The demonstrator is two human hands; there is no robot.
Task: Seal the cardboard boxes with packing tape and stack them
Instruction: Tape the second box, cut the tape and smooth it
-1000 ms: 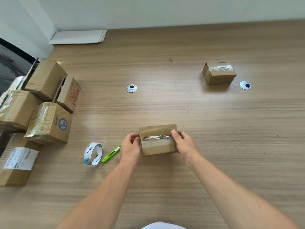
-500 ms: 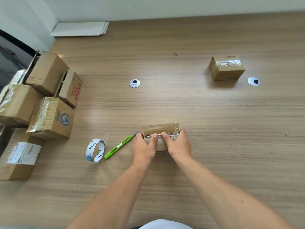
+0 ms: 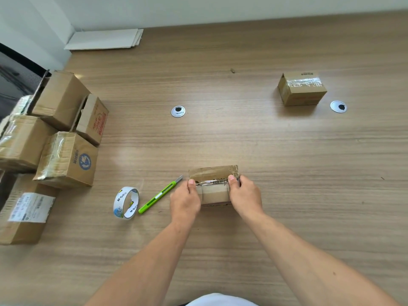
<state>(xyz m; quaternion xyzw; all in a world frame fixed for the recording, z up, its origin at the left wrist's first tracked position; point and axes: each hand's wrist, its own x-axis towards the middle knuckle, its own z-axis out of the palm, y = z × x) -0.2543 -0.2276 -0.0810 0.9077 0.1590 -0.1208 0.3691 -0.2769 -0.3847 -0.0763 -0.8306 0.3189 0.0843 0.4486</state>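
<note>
While creased cartons (image 3: pixel 66 160) are crowding the tabletop's (image 3: pixel 220 133) left edge, a glossy tape ring (image 3: pixel 126 203) and green cutter (image 3: pixel 160 195) are lying toward the near edge; beside them, left hand (image 3: pixel 185 202) and right hand (image 3: pixel 245 196) are clasping the small cardboard box (image 3: pixel 213 173), thumbs pressing its shiny seam.

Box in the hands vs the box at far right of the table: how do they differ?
The near box is gripped at both ends by the left hand and right hand; the far box stands untouched by a cable grommet. The near box's tape is crinkled along its front top edge; the far box's tape runs across the middle of the top. Both are small, brown, taped cardboard.
</note>
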